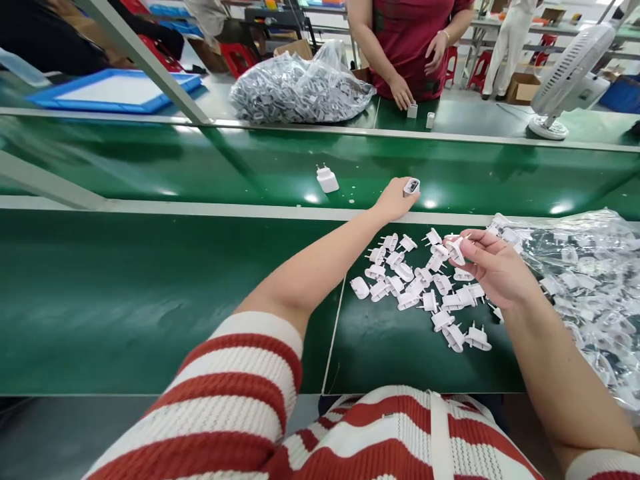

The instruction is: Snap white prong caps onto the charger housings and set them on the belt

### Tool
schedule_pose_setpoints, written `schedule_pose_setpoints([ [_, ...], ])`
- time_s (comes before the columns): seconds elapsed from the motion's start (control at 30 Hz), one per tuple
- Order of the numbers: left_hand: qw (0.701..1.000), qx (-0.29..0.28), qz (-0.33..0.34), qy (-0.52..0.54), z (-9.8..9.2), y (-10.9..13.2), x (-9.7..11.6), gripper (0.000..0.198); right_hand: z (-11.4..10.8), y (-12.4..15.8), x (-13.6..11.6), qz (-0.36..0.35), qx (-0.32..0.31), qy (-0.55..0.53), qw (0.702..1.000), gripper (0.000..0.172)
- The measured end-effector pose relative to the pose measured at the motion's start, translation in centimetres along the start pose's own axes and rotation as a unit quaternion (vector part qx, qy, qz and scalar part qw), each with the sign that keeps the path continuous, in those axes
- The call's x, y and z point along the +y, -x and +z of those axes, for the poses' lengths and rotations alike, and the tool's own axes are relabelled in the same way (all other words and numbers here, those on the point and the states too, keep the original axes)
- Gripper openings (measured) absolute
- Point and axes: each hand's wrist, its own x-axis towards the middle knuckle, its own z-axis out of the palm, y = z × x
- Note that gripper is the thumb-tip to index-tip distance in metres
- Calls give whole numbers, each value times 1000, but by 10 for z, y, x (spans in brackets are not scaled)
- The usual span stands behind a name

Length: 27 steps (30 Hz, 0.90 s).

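My left hand (pixel 393 200) reaches over the green conveyor belt (pixel 225 170), its fingers closed around a white charger housing (pixel 412 187) with a dark opening facing me. Between the thumb and fingers of my right hand (pixel 493 263) is a white plug cap (pixel 455 251) with metal pins. Below that hand, a loose pile of similar plug caps (pixel 415 288) covers part of the green tabletop (pixel 380 363). To the left on the belt lies a charger with pins (pixel 327 179), apart from both hands.
A clear plastic bag of white plug caps (pixel 595 287) lies at the right. Across the belt are a bag of grey-white parts (pixel 303 87), a co-worker (pixel 413 47) with a hand near two small white housings, a white fan (pixel 570 73) and a blue-framed tray (pixel 117 90). A metal post (pixel 145 60) slants at left.
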Motion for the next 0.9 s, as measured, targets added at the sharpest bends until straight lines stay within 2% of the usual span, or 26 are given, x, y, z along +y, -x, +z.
schedule_pose_setpoints([
  [0.07, 998, -28, 39, 46, -21, 52, 3, 43, 5, 10, 7, -58, 41, 18, 997, 36],
  [0.1, 993, -63, 61, 85, -30, 82, 5, 48, 7, 15, 10, -83, 56, 30, 994, 35],
  [0.17, 980, -97, 71, 156, -44, 146, 10, 51, 10, 24, 14, -114, 66, 55, 990, 32],
  [0.27, 971, -136, 75, 184, -43, 224, 17, 38, 10, 33, 16, -115, 52, 69, 990, 30],
  [0.33, 968, -159, 81, 178, -29, 251, 17, 34, 10, 34, 16, -90, 31, 62, 994, 30],
  [0.4, 968, -162, 96, 167, -10, 261, 12, 35, 10, 34, 17, -45, -10, 59, 997, 31],
  [0.47, 967, -151, 129, 161, 7, 260, 4, 35, 10, 34, 19, -11, -51, 67, 996, 33],
  [0.53, 965, -139, 155, 159, 18, 256, -3, 34, 11, 37, 20, -15, -72, 103, 992, 33],
  [0.67, 970, -127, 138, 155, 20, 254, -8, 36, 10, 46, 11, -97, -107, 188, 972, 19],
  [0.77, 968, -143, 116, 173, 15, 253, -7, 38, 7, 50, 5, -70, -177, 134, 973, 7],
  [0.83, 966, -148, 110, 182, 13, 253, -7, 41, 6, 49, 5, -53, -205, 103, 972, 10],
  [0.9, 966, -151, 103, 184, 13, 251, -8, 42, 7, 47, 7, -76, -212, 103, 969, 19],
])
